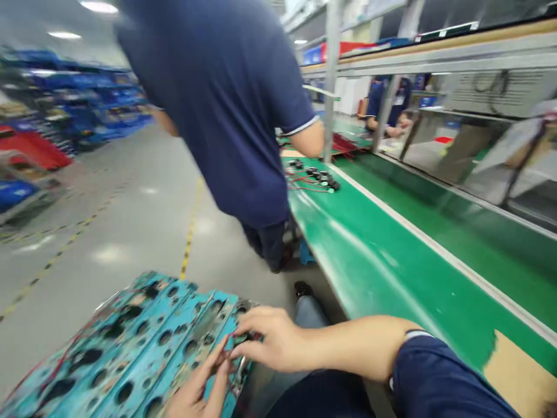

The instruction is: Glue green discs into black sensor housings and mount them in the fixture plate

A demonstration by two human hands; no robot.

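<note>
A teal fixture board point(163, 363), full of round holes and crossed by raised strips, lies at the lower left, and both hands are at its right edge. My left hand point(202, 383) is closed, thumb and fingertips pinched together at the edge. Just beside it, my right hand point(274, 339) has its fingers curled and its thumb close to the left fingertips. Something small and reddish shows between the fingertips, too blurred to name. Red wires point(65, 357) run along the board's left side.
A green-topped bench point(374, 249) runs along the right, with black parts on red wires point(315, 177) farther along and torn cardboard point(522, 371) near me. A person in a navy shirt point(226, 116) stands ahead. Blue bins point(87, 96) fill shelves at the left.
</note>
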